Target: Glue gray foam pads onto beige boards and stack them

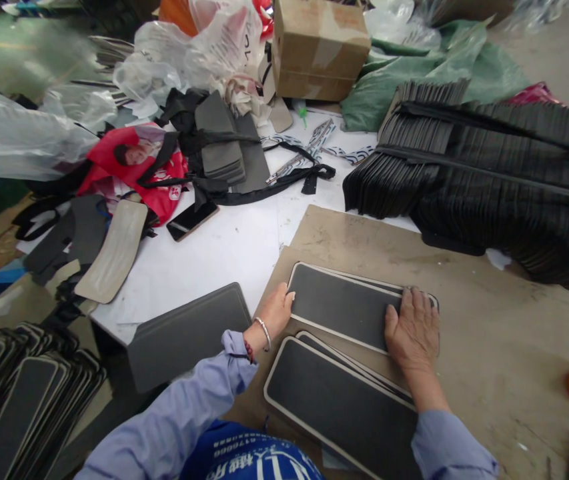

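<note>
My left hand (277, 310) is closed on the left end of a dark rectangular panel with rounded corners and a pale edge (339, 303). Under that panel at least one more like it shows, slightly fanned out. My right hand (414, 327) lies flat across the panel's right end, fingers stretched out and the thumb a little apart. Nearer to me is a second small stack of the same pale-edged panels (344, 407), its upper right part hidden by my right forearm. Left of my left hand lies a stack of plain dark grey sheets (189, 333).
Tied bundles of black panels (489, 167) stand at the right rear. Many pale-edged panels (19, 407) lean at the lower left. A phone (193, 221), a red bag (134, 163), a cardboard box (320, 50) and black straps (274, 193) lie farther back.
</note>
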Action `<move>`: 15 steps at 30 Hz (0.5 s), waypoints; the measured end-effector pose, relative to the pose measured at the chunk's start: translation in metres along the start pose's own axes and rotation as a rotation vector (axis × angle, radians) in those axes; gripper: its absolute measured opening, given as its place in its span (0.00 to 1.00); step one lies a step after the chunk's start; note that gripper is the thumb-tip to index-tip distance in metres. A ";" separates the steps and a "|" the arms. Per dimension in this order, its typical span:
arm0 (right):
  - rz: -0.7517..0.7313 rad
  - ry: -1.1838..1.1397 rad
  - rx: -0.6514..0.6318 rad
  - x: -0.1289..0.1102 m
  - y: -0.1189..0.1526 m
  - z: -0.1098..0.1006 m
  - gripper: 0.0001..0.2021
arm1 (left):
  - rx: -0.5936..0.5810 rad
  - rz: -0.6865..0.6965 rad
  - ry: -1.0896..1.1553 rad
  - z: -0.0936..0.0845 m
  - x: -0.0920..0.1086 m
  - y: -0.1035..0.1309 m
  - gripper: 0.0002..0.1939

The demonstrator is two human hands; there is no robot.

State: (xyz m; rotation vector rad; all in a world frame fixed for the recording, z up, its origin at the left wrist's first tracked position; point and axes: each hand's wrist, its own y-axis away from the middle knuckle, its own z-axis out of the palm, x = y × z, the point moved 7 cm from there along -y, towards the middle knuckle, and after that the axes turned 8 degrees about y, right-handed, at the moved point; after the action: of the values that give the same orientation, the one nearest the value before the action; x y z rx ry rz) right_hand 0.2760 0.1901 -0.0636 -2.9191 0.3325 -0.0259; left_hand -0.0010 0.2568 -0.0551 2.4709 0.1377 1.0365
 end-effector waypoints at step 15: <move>0.010 0.043 -0.007 -0.003 -0.001 -0.004 0.26 | -0.217 -0.193 0.351 0.016 -0.022 0.006 0.12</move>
State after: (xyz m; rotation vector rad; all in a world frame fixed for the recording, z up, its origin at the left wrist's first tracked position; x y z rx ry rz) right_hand 0.2732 0.1910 -0.0593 -2.9273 0.3546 -0.0864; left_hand -0.0058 0.2397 -0.0765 2.0223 0.3464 1.3144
